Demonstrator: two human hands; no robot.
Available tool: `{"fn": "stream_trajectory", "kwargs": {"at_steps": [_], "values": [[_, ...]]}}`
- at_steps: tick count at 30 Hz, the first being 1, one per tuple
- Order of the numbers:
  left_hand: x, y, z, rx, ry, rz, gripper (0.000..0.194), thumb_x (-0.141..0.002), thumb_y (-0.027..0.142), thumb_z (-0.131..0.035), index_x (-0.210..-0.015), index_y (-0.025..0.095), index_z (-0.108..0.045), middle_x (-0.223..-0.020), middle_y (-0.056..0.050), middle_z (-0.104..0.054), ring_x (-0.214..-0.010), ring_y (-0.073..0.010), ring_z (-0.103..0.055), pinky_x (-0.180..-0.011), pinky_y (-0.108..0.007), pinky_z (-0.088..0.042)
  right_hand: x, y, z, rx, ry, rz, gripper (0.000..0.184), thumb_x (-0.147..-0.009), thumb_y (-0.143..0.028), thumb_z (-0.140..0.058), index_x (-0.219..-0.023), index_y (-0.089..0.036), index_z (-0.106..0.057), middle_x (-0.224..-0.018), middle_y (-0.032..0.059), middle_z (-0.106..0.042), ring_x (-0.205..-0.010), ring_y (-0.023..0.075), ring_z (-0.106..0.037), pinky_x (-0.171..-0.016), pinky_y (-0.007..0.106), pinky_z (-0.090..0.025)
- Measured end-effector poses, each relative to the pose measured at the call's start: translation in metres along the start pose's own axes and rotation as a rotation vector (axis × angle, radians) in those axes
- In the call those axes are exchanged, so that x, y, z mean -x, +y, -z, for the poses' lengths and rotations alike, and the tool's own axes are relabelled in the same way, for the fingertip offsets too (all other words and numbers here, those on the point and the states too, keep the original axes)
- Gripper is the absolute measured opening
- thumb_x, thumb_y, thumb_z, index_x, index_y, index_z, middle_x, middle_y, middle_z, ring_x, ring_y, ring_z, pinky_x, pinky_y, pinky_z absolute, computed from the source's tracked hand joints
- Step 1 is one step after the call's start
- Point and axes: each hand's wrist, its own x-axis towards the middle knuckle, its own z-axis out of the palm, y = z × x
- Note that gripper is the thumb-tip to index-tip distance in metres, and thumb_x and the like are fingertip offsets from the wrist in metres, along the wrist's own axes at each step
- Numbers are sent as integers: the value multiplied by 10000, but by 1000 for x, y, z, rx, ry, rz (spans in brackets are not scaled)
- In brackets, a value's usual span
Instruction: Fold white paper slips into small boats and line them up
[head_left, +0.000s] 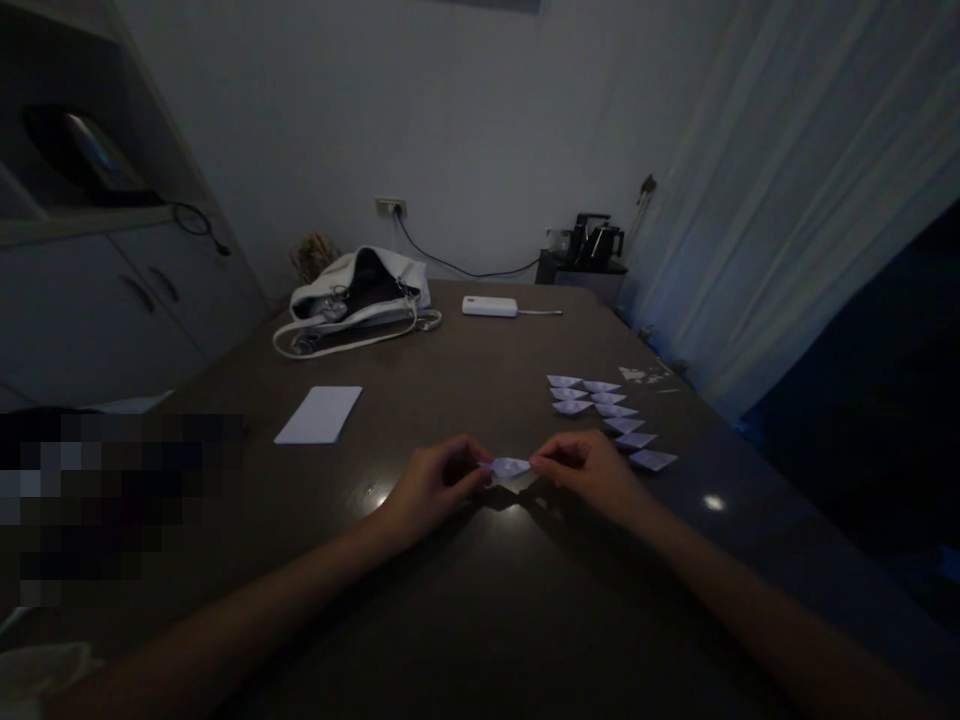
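Note:
A small folded piece of pale paper is held just above the dark table. My left hand pinches its left end with curled fingers. Its right end is pinched by my right hand. Several finished folded paper pieces lie in two rows just beyond my right hand. A flat white sheet of paper lies to the far left of my left hand.
A white handbag sits at the table's far side, with a white power bank and cable beside it. A kettle set stands on a low stand by the curtain. Cabinets line the left wall.

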Motion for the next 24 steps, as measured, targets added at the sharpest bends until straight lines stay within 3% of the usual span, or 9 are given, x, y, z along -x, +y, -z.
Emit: {"fn": "stream_trajectory", "kwargs": {"at_steps": [5, 11, 15, 19, 24], "values": [[2, -3, 1, -153, -34, -68, 111, -870, 241, -551, -889, 155, -618, -798, -27, -676, -704, -141, -623, -640, -240, -469, -1, 4, 3, 95, -33, 36, 145, -791, -284, -634, -756, -171, -719, -672, 36, -677, -589, 131, -569, -527, 240, -400], [2, -2, 1, -167, -57, -106, 166, -890, 259, -527, -1019, 179, -593, -848, -27, -697, -753, -151, -652, -678, -246, -491, 0, 0, 11, 277, 36, 101, 119, -792, -261, -645, -740, -198, -732, -612, 1, -608, -520, 111, -465, -482, 243, -311], [2, 2, 1, -173, -64, -56, 202, -914, 312, -478, -1046, 182, -560, -831, -28, -701, -748, -162, -667, -675, -253, -506, -8, 7, 34, 382, 206, 190, 83, -770, -256, -676, -751, -201, -735, -686, 12, -584, -630, 144, -515, -571, 268, -380], [3, 2, 1, -208, -90, -55, 194, -925, 300, -448, -1037, 181, -554, -829, -25, -698, -733, -156, -664, -651, -241, -498, -20, 29, 69, 482, 442, 209, 35, -734, -230, -712, -722, -199, -725, -933, 74, -601, -873, 214, -582, -808, 366, -445], [1, -1, 1, -254, -102, -42, 193, -927, 308, -444, -1014, 187, -566, -834, -20, -695, -742, -158, -660, -651, -246, -490, -28, 55, 92, 581, 481, 129, 28, -724, -214, -725, -704, -195, -727, -1085, 110, -592, -1022, 262, -565, -936, 436, -408]]}}
